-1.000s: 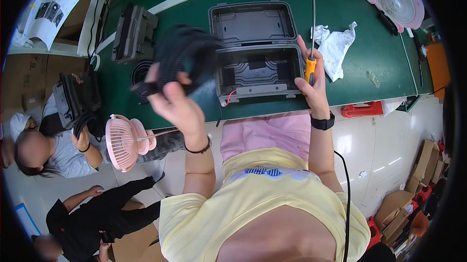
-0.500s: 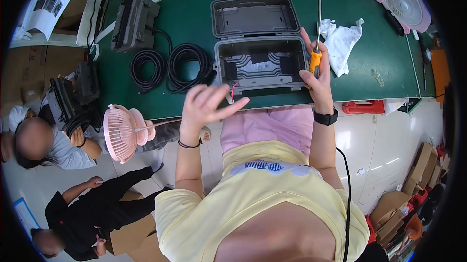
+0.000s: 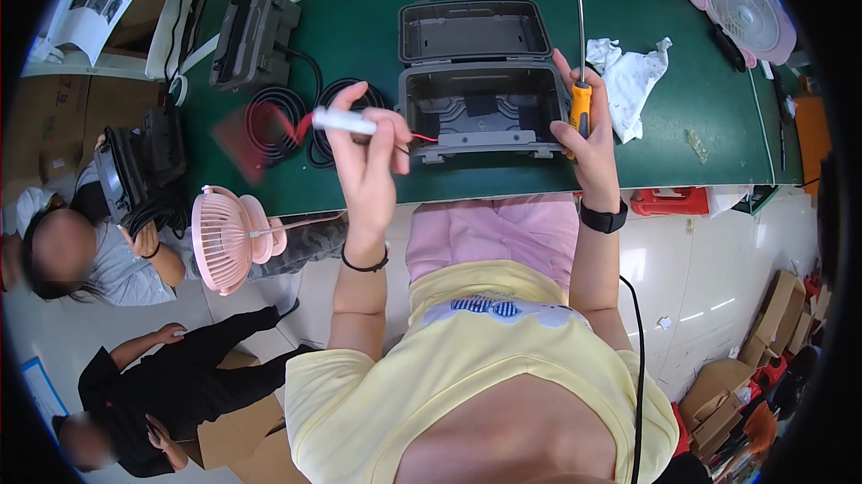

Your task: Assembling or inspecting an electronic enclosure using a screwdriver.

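Observation:
My left hand (image 3: 361,156) is closed around a white pen-shaped tube (image 3: 345,121) left of the box. A red strip (image 3: 256,138), smeared by motion, trails leftward from the tube. A thin red strand (image 3: 424,137) runs from my left hand to the box's front left corner. The grey plastic box (image 3: 489,142) lies with its hinged lid (image 3: 474,32) swung back on the far side. My right hand (image 3: 588,138) grips a screwdriver (image 3: 581,107) with a yellow and black handle, shaft pointing away from me. Its fingers rest at the box's right wall.
Coiled black cables (image 3: 274,125) and a closed grey box (image 3: 256,38) lie at the left. A white cloth (image 3: 633,80) is right of the screwdriver. Pink fans stand at the left edge (image 3: 221,240) and far right (image 3: 742,8). Two other people are at the left, one holding a similar box.
My left hand has moved up and left from the box's front corner and now holds the white tube, with the red strip swinging leftward. My right hand stays, while the screwdriver tilts slightly left.

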Demonstrator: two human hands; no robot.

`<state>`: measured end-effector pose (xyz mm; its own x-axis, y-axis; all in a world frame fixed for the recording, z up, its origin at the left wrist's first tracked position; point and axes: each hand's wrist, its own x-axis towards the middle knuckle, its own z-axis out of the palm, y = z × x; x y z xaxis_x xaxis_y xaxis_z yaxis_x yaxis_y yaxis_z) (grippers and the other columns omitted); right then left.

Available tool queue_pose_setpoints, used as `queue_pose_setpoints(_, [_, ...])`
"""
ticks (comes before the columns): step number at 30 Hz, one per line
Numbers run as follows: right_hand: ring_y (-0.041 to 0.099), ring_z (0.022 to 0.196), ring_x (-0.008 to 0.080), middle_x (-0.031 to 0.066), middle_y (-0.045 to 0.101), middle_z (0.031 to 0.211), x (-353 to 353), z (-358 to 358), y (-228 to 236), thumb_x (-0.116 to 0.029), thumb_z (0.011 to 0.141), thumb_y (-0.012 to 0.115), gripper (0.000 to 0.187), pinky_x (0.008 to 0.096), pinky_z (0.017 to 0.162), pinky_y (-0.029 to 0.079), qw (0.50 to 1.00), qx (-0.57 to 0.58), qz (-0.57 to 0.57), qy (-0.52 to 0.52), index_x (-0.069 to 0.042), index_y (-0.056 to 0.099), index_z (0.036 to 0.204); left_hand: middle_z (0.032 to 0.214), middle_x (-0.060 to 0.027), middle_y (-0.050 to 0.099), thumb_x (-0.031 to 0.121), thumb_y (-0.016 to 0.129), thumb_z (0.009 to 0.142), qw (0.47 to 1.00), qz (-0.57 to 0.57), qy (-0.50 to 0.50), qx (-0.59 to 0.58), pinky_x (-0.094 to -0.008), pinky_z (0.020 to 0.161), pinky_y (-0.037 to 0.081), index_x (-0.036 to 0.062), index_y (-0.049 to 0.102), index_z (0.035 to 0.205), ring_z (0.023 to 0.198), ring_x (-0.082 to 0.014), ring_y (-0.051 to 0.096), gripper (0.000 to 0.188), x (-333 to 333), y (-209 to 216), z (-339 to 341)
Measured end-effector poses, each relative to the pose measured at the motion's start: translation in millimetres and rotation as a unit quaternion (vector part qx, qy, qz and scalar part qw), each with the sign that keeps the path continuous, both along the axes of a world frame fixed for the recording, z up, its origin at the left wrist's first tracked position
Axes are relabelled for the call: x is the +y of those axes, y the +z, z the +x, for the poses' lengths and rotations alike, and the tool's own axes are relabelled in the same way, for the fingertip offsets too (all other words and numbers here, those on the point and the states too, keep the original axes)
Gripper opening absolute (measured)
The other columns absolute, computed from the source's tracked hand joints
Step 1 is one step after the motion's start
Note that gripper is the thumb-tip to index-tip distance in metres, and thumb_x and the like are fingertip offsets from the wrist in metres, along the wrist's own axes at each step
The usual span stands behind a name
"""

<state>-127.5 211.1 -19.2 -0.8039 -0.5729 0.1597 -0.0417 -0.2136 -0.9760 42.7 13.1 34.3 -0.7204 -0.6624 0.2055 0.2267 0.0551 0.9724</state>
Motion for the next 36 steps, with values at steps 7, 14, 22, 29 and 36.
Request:
queue_pose_setpoints(7, [0.041,0.133,0.015,0.0129,0.036,0.158,5,5,-1,0.005,0.073,0.061,0.069,0.0223,0.096,0.041,1.0,-0.026,-0.01,0.005,-0.011,0.037,0.136,0.086,-0.0096,0.053,0.015,0.054,0.101,0.907,-0.412,0.041,-0.082,-0.0281,0.058,0.044,0.0137,0.062,0.124,0.068,-0.0189,0.056,0.024,-10,12,-26])
queue_pose_setpoints(14, [0.039,0.139,0.0199,0.0125,0.035,0.158,6,8,-2,0.001,0.072,0.063,0.07,0.0273,0.112,0.03,0.999,-0.033,-0.018,0.007,-0.011,0.037,0.136,0.089,-0.0094,0.048,0.013,0.072,0.085,0.773,-0.568,0.078,-0.273,-0.0386,0.061,0.049,0.0175,0.074,0.109,0.072,-0.0281,0.057,0.025,7,24,-29])
queue_pose_setpoints(22, [0.039,0.139,0.0214,0.012,0.036,0.158,5,6,-9,-0.002,0.071,0.065,0.07,0.0288,0.112,0.031,1.0,-0.019,-0.017,0.006,-0.012,0.039,0.136,0.119,-0.0101,0.063,0.018,0.065,0.091,0.73,-0.63,-0.09,-0.248,-0.0432,0.098,0.042,0.0062,0.07,0.117,0.112,-0.0292,0.056,0.029,-14,23,-22])
queue_pose_setpoints(29, [0.04,0.137,0.017,0.0119,0.038,0.156,5,5,-11,-0.003,0.072,0.066,0.073,0.0218,0.097,0.044,0.999,-0.035,-0.033,0.005,-0.011,0.039,0.139,0.1,-0.012,0.067,-0.008,0.059,0.08,0.843,-0.513,0.161,-0.013,-0.0379,0.082,0.051,0.0033,0.067,0.092,0.09,-0.0312,0.064,0.018,-28,-25,28])
queue_pose_setpoints(36, [0.041,0.136,0.0165,0.011,0.038,0.156,4,4,-12,-0.002,0.071,0.065,0.072,0.0186,0.089,0.047,0.999,-0.034,-0.024,-0.001,-0.01,0.039,0.138,0.106,-0.0084,0.066,0.002,0.067,0.075,0.773,-0.623,0.116,-0.027,-0.0419,0.087,0.048,0.0048,0.073,0.106,0.099,-0.0299,0.063,0.032,0,-67,51])
